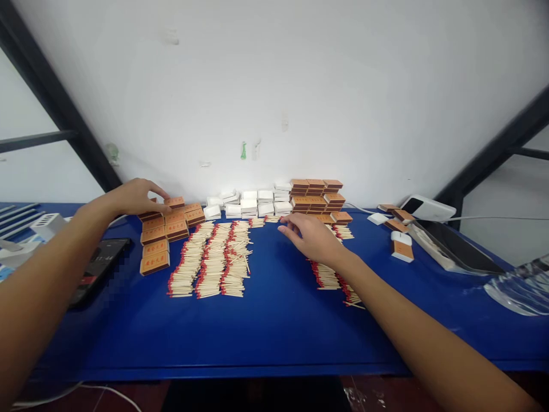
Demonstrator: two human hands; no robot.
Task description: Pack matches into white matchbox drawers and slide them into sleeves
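My left hand (143,194) reaches over the stacked orange matchboxes at the left, its thumb and forefinger closed about the left end of a top matchbox (175,202). More matchboxes (155,261) lie in front of it. My right hand (315,234) hovers over the middle right of the table, thumb and fingers apart, with nothing visible between them. Red-tipped matches (214,260) lie in three long columns between the hands. Other matches (326,277) are partly covered by my right hand and forearm. A short row of matches (257,222) lies behind, near my right fingertips.
White matchbox trays (249,204) and a taller stack of matchboxes (316,197) line the wall. Loose matchboxes (402,247), a white device (429,208) and clear plastic (521,289) are at the right. A dark phone-like screen (103,260) lies left on the blue table (257,337).
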